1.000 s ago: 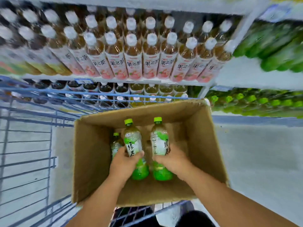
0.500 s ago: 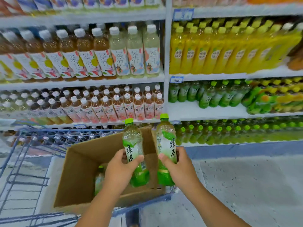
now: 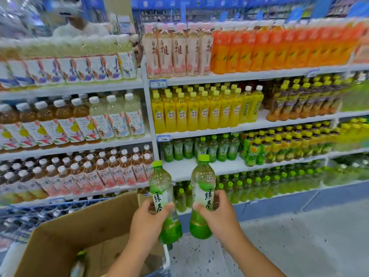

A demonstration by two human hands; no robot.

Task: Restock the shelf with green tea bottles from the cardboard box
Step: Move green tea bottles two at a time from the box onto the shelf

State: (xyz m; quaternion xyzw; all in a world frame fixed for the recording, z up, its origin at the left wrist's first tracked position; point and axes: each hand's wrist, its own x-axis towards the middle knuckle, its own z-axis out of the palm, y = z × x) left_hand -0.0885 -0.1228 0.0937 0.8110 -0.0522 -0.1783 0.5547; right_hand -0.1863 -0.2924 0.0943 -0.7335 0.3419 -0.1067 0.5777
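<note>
Nearest to me, at lower left, I note the open brown cardboard box (image 3: 75, 234); one green-capped bottle (image 3: 78, 263) stands inside it at the near edge, partly blurred.

My left hand (image 3: 146, 224) has its grip closed round the lower label of a clear plastic green tea bottle with a lime-green cap (image 3: 163, 198), thumb across the front and fingers wrapped behind. The bottle leans slightly left, above the box's right edge.

My right hand (image 3: 219, 214) holds a second green tea bottle of the same kind (image 3: 202, 196) in the same closed grip, thumb on the label. This one is upright, just right of the first and apart from it, over the speckled grey floor (image 3: 299, 246).

Beyond both bottles, the white metal shelf (image 3: 209, 168) carries a row of matching green-labelled bottles (image 3: 199, 148) set towards its back, with bare shelf in front. Above these stands a row of yellow bottles (image 3: 199, 112), then orange bottles (image 3: 279, 48) on the top level. Far left, brown tea bottles with white caps (image 3: 79, 172) fill the neighbouring bay.
</note>
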